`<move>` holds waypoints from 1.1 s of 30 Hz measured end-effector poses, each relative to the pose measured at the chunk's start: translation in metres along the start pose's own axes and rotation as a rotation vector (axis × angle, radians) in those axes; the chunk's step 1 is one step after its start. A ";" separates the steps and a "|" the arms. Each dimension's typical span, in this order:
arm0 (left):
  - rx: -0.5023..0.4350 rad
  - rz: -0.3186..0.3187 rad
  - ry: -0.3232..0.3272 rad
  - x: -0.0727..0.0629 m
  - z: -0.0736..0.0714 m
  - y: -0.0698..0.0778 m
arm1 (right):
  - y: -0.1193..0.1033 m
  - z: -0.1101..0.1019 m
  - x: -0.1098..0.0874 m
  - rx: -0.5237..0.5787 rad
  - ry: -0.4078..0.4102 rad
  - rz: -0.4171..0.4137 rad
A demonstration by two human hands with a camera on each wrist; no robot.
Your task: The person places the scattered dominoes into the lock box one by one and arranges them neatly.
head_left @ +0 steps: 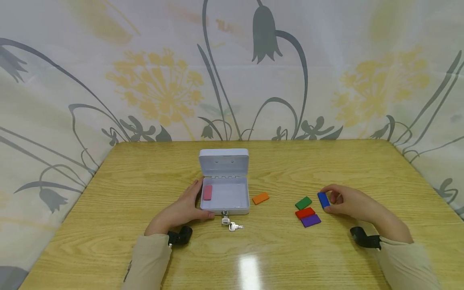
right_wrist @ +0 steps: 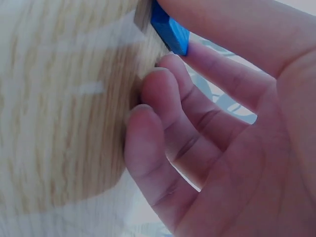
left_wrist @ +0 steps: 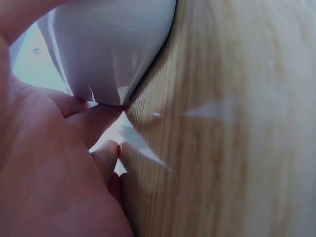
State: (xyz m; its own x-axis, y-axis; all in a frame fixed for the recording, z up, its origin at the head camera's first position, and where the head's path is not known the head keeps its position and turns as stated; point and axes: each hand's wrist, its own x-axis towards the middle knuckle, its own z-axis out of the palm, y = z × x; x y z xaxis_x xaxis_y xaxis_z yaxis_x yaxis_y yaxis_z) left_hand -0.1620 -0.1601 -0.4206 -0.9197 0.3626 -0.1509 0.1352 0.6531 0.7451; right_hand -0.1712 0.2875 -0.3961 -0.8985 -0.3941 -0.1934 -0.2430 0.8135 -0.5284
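Note:
A small white cash box (head_left: 232, 196) stands with its lid (head_left: 224, 163) raised and a pink block (head_left: 208, 192) inside at the left. My left hand (head_left: 182, 208) holds the box by its left side, thumb along the front and fingers at the side wall. In the left wrist view, fingertips touch the white wall (left_wrist: 118, 44). At the right, my right hand (head_left: 348, 202) pinches a blue block (head_left: 323, 200) by its ends between thumb and index finger. The right wrist view shows this blue block (right_wrist: 170, 32) at the table surface, the other fingers curled beside it.
Left of the blue block lie a green block (head_left: 303, 203), a red block (head_left: 305, 213) and a purple block (head_left: 311, 220), the last two touching. An orange block (head_left: 260, 198) lies right of the box. Keys (head_left: 233, 226) hang from the front lock onto the wooden table (head_left: 203, 257).

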 end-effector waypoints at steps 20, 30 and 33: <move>-0.020 -0.016 -0.006 0.001 0.000 0.000 | 0.000 0.005 0.003 -0.018 0.106 -0.010; -0.006 -0.028 -0.003 0.000 0.001 0.000 | -0.009 0.009 0.006 0.006 0.167 0.016; -0.016 -0.028 -0.004 -0.001 0.001 0.000 | -0.013 0.009 0.008 0.006 0.174 0.025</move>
State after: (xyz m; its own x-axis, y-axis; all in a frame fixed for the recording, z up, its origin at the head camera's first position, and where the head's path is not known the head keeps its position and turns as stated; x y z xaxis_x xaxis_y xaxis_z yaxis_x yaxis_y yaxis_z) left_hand -0.1611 -0.1598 -0.4208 -0.9216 0.3468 -0.1743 0.1033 0.6521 0.7511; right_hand -0.1719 0.2695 -0.3986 -0.9541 -0.2932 -0.0606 -0.2180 0.8192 -0.5304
